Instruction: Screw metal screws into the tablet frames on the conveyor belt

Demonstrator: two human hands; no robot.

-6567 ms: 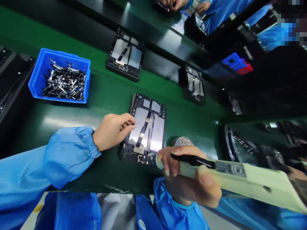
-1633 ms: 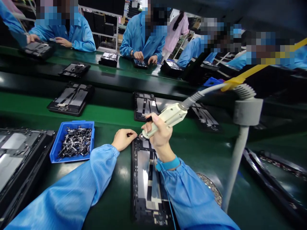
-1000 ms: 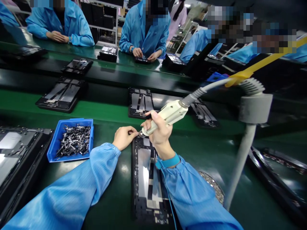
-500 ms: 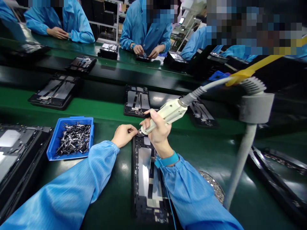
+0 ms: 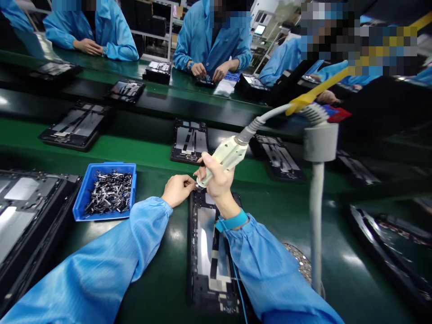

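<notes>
My right hand (image 5: 219,180) is wrapped round a cream-coloured electric screwdriver (image 5: 232,154), tilted with its tip down at the top left corner of an opened tablet (image 5: 204,240). Beside that tip, my left hand (image 5: 177,190) is closed in a pinch at the same corner; whatever lies between its fingertips is hidden. The tablet lies flat on the green bench, its inside facing up, partly covered by my right forearm. A blue bin (image 5: 77,202) with many small black and silver parts (image 5: 111,192) stands left of my left hand.
Opened tablets (image 5: 189,141) lie along the line ahead. More tablet bodies (image 5: 20,220) are stacked at left. The screwdriver's cable runs to a grey post (image 5: 316,216) on the right, near a round dish of tiny metal pieces (image 5: 302,261). Co-workers in blue (image 5: 212,40) sit opposite.
The screwdriver stands a little steeper, its back end and cable shifted left. My left hand keeps its pinch at the tablet's corner. The view has turned slightly.
</notes>
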